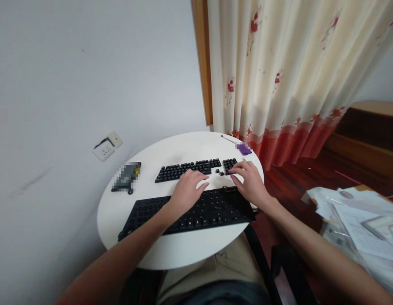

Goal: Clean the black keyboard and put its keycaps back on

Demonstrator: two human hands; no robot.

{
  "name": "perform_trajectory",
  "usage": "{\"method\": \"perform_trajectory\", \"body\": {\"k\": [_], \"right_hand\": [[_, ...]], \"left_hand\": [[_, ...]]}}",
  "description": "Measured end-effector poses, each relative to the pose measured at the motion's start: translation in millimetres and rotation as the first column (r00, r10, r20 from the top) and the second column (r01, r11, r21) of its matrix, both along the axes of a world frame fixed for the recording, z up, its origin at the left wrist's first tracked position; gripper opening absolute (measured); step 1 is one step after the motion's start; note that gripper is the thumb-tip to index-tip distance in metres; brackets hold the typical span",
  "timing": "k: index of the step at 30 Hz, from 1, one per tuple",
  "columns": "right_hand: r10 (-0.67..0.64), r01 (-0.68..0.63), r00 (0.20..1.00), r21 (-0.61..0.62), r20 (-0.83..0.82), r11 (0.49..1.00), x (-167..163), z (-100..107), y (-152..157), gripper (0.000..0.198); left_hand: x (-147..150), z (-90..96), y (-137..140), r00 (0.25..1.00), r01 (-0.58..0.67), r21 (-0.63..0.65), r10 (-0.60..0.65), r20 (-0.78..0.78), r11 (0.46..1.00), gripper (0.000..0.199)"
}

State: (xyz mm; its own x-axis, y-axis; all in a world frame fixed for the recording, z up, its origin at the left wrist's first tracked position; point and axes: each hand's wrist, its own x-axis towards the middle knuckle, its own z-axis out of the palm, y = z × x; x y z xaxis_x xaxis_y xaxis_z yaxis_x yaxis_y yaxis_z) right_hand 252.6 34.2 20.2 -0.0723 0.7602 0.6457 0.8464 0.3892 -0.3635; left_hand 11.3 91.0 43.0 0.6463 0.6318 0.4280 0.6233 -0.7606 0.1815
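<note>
Keyboard base [212, 207] looks stripped, keycaps [176, 170] mostly rowed beyond it, two yet loose; left hand [187, 188] half-open, empty, right hand [249, 180] half-curled, hold unclear.

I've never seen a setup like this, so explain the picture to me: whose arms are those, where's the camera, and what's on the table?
There is no machine here, just a person's two bare hands. The single picture comes from a camera worn on that person's head, looking forward and down, so the arms reach in from the bottom.

On the round white table lies a black keyboard base. Beyond it sit black keycaps in rows, plus a smaller block of keycaps to the right. A purple item and a dark object are partly blurred out.

The left hand, thumb and fingers apart, seems to hold nothing. The right hand is at the smaller block; whether it grips a keycap is unclear.
</note>
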Motion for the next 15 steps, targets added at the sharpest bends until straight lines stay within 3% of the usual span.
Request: {"method": "perform_trajectory", "body": {"k": [6,10,15], "right_hand": [[-0.007,0.089,0.958,-0.274,0.288,0.958,7.2,4.0,65.6,0.015],[0.038,0.121,0.905,-0.342,0.424,0.932,3.0,-2.4,80.0,0.018],[0.068,0.118,0.883,-0.361,0.464,0.925,1.5,-5.2,86.0,0.020]], "left_hand": [[45.7,-1.9,69.7,0.987,-0.053,-0.058,0.044,-0.157,0.997,0.019],[64.5,-15.9,88.2,0.977,-0.075,-0.075,0.059,-0.207,0.994,0.018],[75.1,-26.5,95.5,0.969,-0.083,-0.072,0.064,-0.239,0.994,0.018]]}}
